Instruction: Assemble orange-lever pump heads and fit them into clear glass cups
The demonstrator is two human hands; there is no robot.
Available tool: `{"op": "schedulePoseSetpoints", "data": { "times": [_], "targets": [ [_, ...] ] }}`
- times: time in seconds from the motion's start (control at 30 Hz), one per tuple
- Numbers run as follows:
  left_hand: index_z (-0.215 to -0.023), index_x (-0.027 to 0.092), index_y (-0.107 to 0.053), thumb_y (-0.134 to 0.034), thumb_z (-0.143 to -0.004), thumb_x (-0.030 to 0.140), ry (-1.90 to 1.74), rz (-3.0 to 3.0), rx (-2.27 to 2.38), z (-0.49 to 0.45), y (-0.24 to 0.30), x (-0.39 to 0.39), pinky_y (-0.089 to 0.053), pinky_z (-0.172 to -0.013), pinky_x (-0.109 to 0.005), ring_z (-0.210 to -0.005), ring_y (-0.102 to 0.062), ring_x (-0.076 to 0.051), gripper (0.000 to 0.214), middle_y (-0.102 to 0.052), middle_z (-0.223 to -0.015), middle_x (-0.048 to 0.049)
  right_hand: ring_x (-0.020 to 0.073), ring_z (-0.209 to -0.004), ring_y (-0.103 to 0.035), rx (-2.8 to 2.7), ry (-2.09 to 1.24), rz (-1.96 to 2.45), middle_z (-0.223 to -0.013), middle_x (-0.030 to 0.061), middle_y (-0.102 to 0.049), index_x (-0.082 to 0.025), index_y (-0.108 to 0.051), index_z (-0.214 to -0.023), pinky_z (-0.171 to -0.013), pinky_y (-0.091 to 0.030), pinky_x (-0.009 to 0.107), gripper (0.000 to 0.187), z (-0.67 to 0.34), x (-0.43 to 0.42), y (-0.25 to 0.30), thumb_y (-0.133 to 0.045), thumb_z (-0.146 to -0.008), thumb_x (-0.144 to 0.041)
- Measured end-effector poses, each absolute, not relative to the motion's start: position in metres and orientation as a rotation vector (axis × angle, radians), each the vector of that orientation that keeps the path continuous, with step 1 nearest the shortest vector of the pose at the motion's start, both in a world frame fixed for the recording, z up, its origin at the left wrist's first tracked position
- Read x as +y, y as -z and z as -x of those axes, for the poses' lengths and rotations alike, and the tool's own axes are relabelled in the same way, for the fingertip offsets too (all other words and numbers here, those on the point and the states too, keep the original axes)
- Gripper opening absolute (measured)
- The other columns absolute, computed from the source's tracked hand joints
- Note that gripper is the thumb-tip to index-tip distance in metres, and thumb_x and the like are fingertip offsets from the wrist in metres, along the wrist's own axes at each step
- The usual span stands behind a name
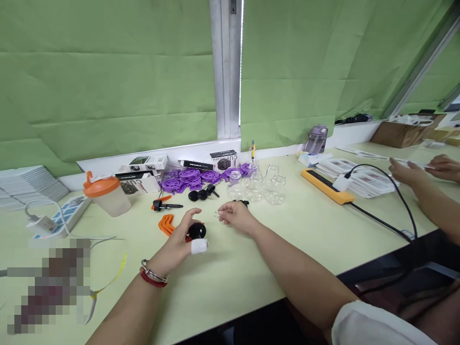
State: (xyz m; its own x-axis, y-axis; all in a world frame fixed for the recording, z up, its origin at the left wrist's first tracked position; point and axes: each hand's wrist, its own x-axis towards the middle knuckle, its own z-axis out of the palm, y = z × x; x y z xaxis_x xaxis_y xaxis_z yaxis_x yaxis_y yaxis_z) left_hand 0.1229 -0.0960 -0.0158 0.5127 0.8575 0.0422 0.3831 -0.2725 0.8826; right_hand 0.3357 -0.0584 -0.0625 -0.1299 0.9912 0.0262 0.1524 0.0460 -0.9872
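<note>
A white sleeve (373,326), silver bangle (154,275), red wristband (155,282).

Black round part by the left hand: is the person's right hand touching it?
Apart: the head view shows pale tabletop between the right hand and the black round part.

Clear piece (217,214) in right hand (235,215)

Pale table (223,282) (purple parts (192,178) atop).
</note>
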Motion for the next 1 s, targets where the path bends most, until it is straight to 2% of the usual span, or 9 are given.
{"op": "schedulePoseSetpoints", "data": {
  "times": [0.07,0.13,0.27,0.4,0.6,0.77,1.0],
  "targets": [
    [-0.128,0.027,-0.034,-0.057,-0.072,0.040,-0.644,-1.685,0.963,-0.119,0.017,-0.093,-0.045,-0.064,-0.031,-0.080,-0.056,-0.020,0.061,-0.060,-0.097,-0.0051,0.0126,-0.064,-0.055,-1.579,-0.896,1.401,-0.073,0.0044,-0.066,-0.013,-0.068,-0.084,-0.064,-0.042,0.026,0.011,-0.342,-0.050,0.069,-0.060,-0.079,-0.020],
    [-0.126,0.028,-0.037,-0.054,-0.074,0.040,-0.617,-1.555,0.940,-0.117,0.018,-0.092,-0.040,-0.057,-0.027,-0.073,-0.055,-0.018,0.056,-0.060,-0.094,-0.0045,0.0145,-0.071,-0.056,-1.743,-0.691,1.481,-0.081,0.0063,-0.067,-0.015,-0.070,-0.084,-0.069,-0.042,0.027,0.013,-0.343,-0.045,0.075,-0.059,-0.079,-0.016],
    [-0.123,0.029,-0.040,-0.050,-0.079,0.040,-0.535,-1.357,0.961,-0.116,0.018,-0.090,-0.035,-0.051,-0.024,-0.066,-0.056,-0.015,0.046,-0.059,-0.088,-0.0027,0.0169,-0.080,-0.057,-1.949,-0.499,1.583,-0.092,0.0089,-0.065,-0.016,-0.073,-0.089,-0.076,-0.040,0.028,0.016,-0.338,-0.042,0.080,-0.060,-0.079,-0.018],
    [-0.120,0.028,-0.042,-0.044,-0.081,0.045,-0.482,-1.292,0.938,-0.116,0.017,-0.087,-0.031,-0.048,-0.024,-0.064,-0.057,-0.016,0.043,-0.057,-0.083,-0.0025,0.0179,-0.082,-0.058,-2.029,-0.441,1.629,-0.090,0.0084,-0.065,-0.018,-0.074,-0.085,-0.077,-0.039,0.028,0.016,-0.334,-0.040,0.080,-0.059,-0.082,-0.019],
    [-0.119,0.026,-0.044,-0.049,-0.077,0.052,-0.442,-1.233,0.968,-0.115,0.018,-0.079,-0.032,-0.047,-0.023,-0.058,-0.056,-0.016,0.050,-0.056,-0.077,-0.0002,0.0191,-0.089,-0.060,-2.019,-0.509,1.564,-0.095,0.0067,-0.068,-0.021,-0.076,-0.086,-0.079,-0.041,0.028,0.017,-0.336,-0.031,0.084,-0.061,-0.080,-0.017],
    [-0.121,0.024,-0.045,-0.047,-0.079,0.050,-0.422,-1.208,0.908,-0.113,0.022,-0.073,-0.031,-0.044,-0.022,-0.059,-0.058,-0.016,0.049,-0.060,-0.082,-0.0033,0.0185,-0.087,-0.060,-2.047,-0.502,1.529,-0.092,0.0068,-0.068,-0.018,-0.075,-0.080,-0.079,-0.040,0.027,0.016,-0.336,-0.030,0.084,-0.059,-0.080,-0.015],
    [-0.122,0.025,-0.048,-0.050,-0.078,0.052,-0.416,-1.194,0.945,-0.115,0.020,-0.073,-0.036,-0.045,-0.024,-0.057,-0.058,-0.016,0.052,-0.056,-0.077,-0.0012,0.0179,-0.084,-0.058,-2.078,-0.473,1.609,-0.096,0.0098,-0.065,-0.015,-0.070,-0.082,-0.076,-0.038,0.028,0.014,-0.333,-0.032,0.082,-0.056,-0.082,-0.015]
  ]
}}
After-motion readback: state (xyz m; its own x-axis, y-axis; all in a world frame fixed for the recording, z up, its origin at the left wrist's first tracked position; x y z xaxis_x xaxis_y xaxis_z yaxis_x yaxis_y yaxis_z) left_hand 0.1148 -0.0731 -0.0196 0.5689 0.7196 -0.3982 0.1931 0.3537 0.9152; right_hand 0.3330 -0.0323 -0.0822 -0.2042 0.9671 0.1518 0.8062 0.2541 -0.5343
